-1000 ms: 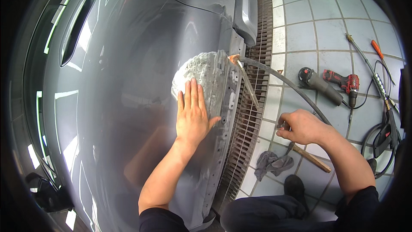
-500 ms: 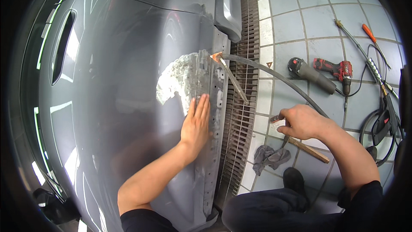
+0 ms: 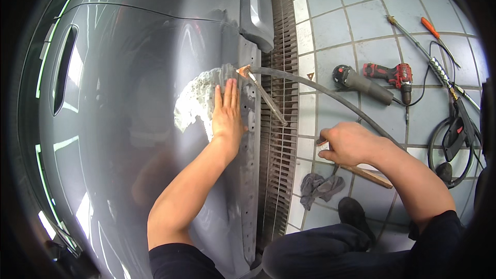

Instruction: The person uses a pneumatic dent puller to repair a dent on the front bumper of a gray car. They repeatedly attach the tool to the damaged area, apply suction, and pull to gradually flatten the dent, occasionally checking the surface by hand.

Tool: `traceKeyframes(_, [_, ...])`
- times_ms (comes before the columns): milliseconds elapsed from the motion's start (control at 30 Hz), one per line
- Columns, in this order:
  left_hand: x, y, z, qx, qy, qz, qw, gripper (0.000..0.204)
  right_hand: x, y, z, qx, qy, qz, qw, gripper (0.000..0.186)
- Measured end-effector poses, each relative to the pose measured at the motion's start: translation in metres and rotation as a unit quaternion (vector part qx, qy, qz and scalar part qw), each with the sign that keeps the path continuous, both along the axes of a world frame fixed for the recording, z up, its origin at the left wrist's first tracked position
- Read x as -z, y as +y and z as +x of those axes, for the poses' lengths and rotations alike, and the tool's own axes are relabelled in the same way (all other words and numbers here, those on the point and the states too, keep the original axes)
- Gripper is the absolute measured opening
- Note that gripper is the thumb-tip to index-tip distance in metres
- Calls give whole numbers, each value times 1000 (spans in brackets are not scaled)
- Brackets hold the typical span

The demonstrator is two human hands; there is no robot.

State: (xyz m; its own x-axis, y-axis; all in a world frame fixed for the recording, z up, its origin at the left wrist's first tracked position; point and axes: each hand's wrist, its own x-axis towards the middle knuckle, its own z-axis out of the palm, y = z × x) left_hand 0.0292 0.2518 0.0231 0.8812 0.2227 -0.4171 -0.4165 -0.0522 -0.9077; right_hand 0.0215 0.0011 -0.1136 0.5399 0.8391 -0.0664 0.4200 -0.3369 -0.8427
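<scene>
My left hand (image 3: 227, 116) lies flat with straight fingers on a grey car body panel (image 3: 139, 88). Its fingertips rest over the right part of a sanded, bare-metal patch (image 3: 196, 95). Just beyond them, a copper-coloured clamp (image 3: 244, 71) grips the panel edge, with a thick dark cable (image 3: 323, 88) running from it and a metal bar (image 3: 271, 102) slanting away. Above the tiles my right hand (image 3: 351, 142) is closed, and a small end sticks out at its fingers; what it holds is mostly hidden. Below it is a wooden handle (image 3: 369, 176), partly covered by the hand.
A grey rag (image 3: 316, 188) lies near my shoe (image 3: 355, 217). Farther right on the tiles are an angle grinder (image 3: 364, 87), a red-black drill (image 3: 395, 76), an orange-handled screwdriver (image 3: 430, 27) and a long rod tool (image 3: 436, 67) with a cable. A floor grate (image 3: 284, 36) runs alongside the car.
My left hand has slid farther up the panel onto the bare patch. My right hand stays closed above the tiles. The whole view has shifted slightly.
</scene>
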Motion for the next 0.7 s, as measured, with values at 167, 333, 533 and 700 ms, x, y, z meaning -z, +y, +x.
traceKeyframes(167, [-2, -4, -40, -16, 30, 12, 999, 95, -6, 7, 3, -19, -11, -5, 1000, 32])
traceKeyframes(333, [-3, 3, -77, -21, 47, -20, 998, 70, -12, 15, 5, -50, -9, -8, 999, 34])
traceKeyframes(533, [-5, 0, -94, -23, 52, -10, 998, 83, 1, 8, 5, -53, 4, -9, 999, 33])
traceKeyframes(700, [1, 6, -59, 33, 44, 27, 998, 89, -2, -42, 20, -88, -90, -115, 985, 32])
